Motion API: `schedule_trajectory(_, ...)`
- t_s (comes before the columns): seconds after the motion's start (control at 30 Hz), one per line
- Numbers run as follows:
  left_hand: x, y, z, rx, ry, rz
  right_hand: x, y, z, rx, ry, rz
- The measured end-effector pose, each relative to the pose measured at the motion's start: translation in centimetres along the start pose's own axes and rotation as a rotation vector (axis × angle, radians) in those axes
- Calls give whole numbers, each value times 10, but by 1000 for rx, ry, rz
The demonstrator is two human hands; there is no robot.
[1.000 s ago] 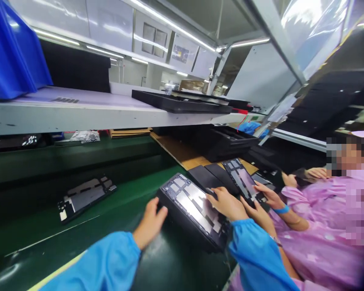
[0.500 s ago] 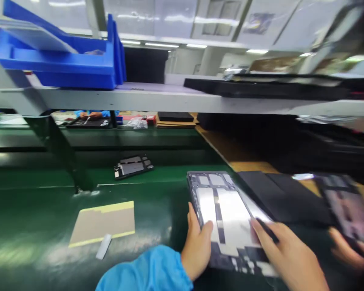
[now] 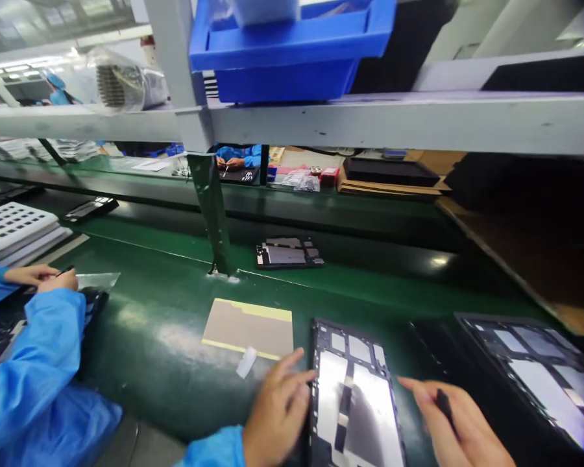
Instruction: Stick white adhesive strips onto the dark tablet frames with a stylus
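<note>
An opened tablet (image 3: 340, 389) with silver battery panels and a dark strip down its middle lies in front of me, its near end cut off by the frame. My left hand (image 3: 279, 405) is at its left edge, fingers stretched and apart, the fingertips at the rim. To the right of the tablet is my right hand (image 3: 455, 415), closed around a slim black pen-like tool (image 3: 444, 410); its index finger points toward the tablet's right edge. A beige sheet with yellow edges (image 3: 253, 327) and a small white piece (image 3: 246, 362) lie left of the tablet.
A second opened tablet (image 3: 530, 363) lies at right on a dark surface, another (image 3: 289, 251) beyond on the green bench (image 3: 165, 324). A shelf post (image 3: 209, 214) rises from the bench under a blue bin (image 3: 292, 52). At left, a co-worker's blue sleeves (image 3: 53, 350) and hands work.
The view has swung left, bringing the co-worker at left into sight. The tablet, earlier raised in my left hand, now lies lower; that hand's grip has loosened. My right hand has moved off it.
</note>
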State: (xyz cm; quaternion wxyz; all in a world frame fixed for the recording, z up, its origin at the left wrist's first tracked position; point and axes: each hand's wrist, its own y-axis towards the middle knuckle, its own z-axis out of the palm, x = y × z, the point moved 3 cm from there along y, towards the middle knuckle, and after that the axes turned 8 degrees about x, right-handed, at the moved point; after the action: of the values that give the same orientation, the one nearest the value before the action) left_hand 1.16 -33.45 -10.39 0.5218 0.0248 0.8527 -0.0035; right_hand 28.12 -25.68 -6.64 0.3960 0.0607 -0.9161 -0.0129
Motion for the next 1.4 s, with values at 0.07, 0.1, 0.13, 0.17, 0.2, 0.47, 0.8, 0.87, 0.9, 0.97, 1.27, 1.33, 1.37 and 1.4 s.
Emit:
schedule_trajectory(0.07,17,6,-50,-200,266,77,55,34,10,77,136,-88)
schedule_trajectory(0.1,30,10,-71,-282,387,59,82,52,25,150,208,-138)
schedule_trajectory(0.13,43,14,-88,-319,487,24,104,71,46,242,281,-154)
schedule_trajectory(0.17,56,18,-99,-329,565,-13,121,88,73,379,362,-135)
schedule_trajectory(0.2,68,21,-106,-323,622,-50,135,103,104,533,465,-96)
schedule_trajectory(0.47,89,19,-93,-292,706,-106,142,147,254,911,781,34)
schedule_trajectory(0.8,93,22,-95,-286,696,-96,125,151,269,953,790,52)
schedule_trajectory(0.87,93,21,-95,-289,694,-88,125,151,270,954,787,52)
schedule_trajectory(0.9,93,21,-95,-286,694,-85,126,151,270,953,786,51)
schedule_trajectory(0.97,92,21,-96,-282,695,-80,126,151,270,947,789,49)
schedule_trajectory(1.27,90,21,-97,-287,706,-49,132,151,270,945,794,20)
schedule_trajectory(1.33,91,22,-98,-287,716,-44,139,151,266,929,805,2)
schedule_trajectory(1.37,91,22,-98,-290,722,-41,142,150,259,910,814,-7)
schedule_trajectory(1.4,92,23,-100,-290,727,-35,144,147,248,883,826,-13)
